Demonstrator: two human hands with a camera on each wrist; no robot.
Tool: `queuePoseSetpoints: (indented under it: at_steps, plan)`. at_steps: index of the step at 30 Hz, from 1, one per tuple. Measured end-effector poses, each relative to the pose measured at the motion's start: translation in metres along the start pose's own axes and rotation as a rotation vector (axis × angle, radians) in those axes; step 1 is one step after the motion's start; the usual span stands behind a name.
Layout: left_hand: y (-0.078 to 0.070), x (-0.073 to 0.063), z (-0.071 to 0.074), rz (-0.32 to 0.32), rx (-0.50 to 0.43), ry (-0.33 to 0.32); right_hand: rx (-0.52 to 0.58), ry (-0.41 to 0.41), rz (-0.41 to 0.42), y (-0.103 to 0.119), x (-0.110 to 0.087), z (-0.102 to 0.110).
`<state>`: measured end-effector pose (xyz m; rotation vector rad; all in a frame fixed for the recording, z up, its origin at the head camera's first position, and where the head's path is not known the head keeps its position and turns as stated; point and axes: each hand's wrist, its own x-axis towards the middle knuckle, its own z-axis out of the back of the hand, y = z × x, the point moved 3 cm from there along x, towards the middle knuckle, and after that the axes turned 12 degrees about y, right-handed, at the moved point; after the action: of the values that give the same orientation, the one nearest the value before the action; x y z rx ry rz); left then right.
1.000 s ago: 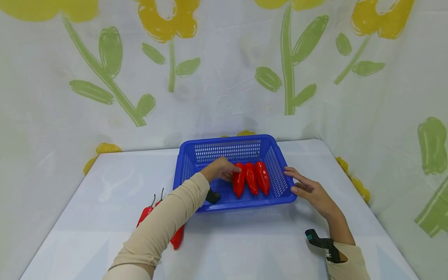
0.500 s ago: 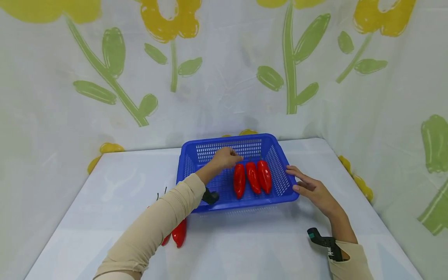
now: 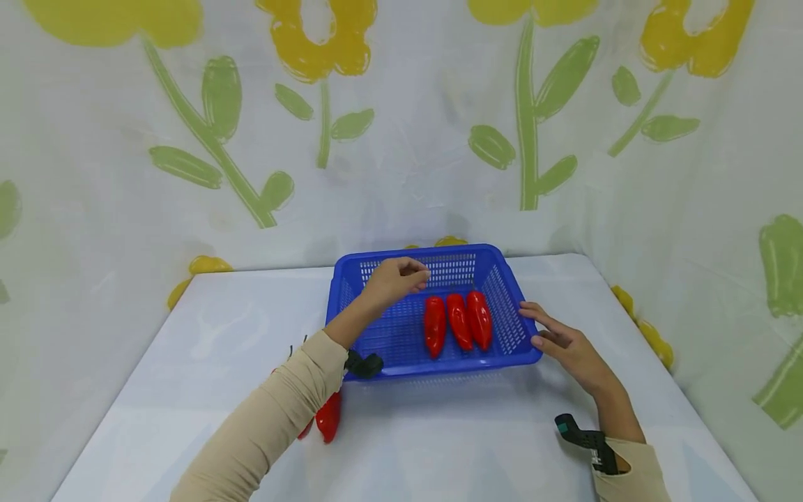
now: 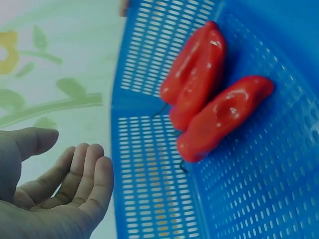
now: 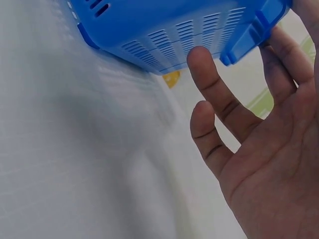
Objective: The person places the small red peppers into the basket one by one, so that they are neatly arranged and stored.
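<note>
Loading of the red peppers into the basket appears to be the step in hand, judged part done. The blue basket stands close to the rear edge of the tabletop, about midway between its left and right edges. Three peppers lie side by side in the right half of the basket, stem ends toward its rear wall. The remaining peppers lie on the tabletop, in front of the basket's front-left corner; the left sleeve partly covers them, so their count cannot be confirmed. The left hand is above the basket, fingers loosely bent, thumb apart from the fingertips, nothing held. The right hand has its fingers spread and rests fingertips on the basket's right rim near the front-right corner, without closing round it. The next move would call for the left hand to withdraw clear of the rim, reach toward the tabletop's front edge and pinch one remaining pepper, with the right hand steadying the basket.
</note>
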<state>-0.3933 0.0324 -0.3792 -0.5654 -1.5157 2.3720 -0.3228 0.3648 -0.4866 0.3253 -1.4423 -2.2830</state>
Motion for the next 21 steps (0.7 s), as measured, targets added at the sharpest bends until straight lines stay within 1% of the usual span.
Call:
queuePoseSetpoints:
  at_steps: [5, 9, 11, 15, 21]
  plan:
    - [0.001, -0.018, 0.006, -0.056, -0.004, -0.046, -0.005, -0.026, -0.025, -0.002, -0.003, -0.003]
    - [0.005, -0.034, 0.011, -0.124, 0.003, -0.087, -0.006, -0.037, -0.022, -0.002, -0.005, -0.006]
    - [0.007, -0.042, 0.013, -0.157, -0.013, -0.107, -0.012, -0.043, -0.019, -0.001, -0.006, -0.006]
    - [0.015, -0.061, 0.017, -0.204, -0.039, -0.162, -0.025, -0.045, -0.012, 0.003, -0.006, -0.007]
    - [0.033, -0.086, 0.017, -0.239, -0.059, -0.230, -0.023, -0.050, 0.007, 0.002, -0.006, -0.007]
